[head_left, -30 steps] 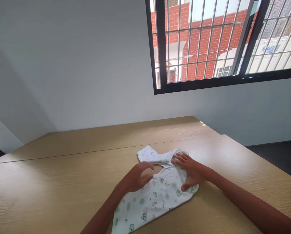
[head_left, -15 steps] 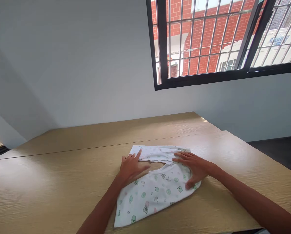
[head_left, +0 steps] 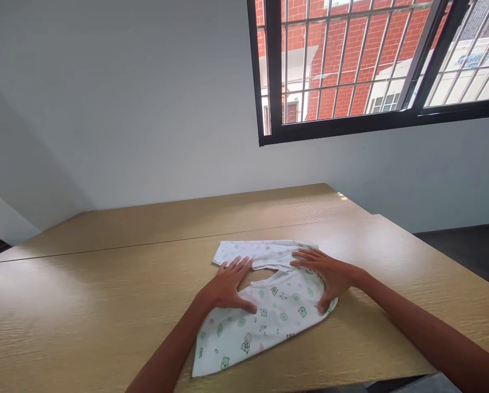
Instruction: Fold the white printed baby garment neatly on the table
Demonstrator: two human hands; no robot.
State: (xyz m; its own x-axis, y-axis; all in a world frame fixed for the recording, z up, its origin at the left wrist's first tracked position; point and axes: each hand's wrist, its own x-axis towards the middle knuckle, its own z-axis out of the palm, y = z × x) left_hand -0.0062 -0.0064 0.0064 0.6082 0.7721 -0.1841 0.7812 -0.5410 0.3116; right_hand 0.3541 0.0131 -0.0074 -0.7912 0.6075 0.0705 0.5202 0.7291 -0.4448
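Both hands [head_left: 227, 286] [head_left: 329, 271] hide parts of the garment [head_left: 271, 319]; the window [head_left: 377, 63] is cropped.

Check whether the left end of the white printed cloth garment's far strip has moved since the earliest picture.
Yes: the far strip's left end has shifted left, judged against the lower-left corner of the black rectangular window frame.

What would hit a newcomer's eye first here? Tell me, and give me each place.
Probably the flat white cloth garment with small green bear prints, low in the middle of the view on a broad, pale wood-grained table. The person's bare left hand and bare right hand lie on either side of it. At upper right, a black-framed, barred window shows a red brick wall outside.
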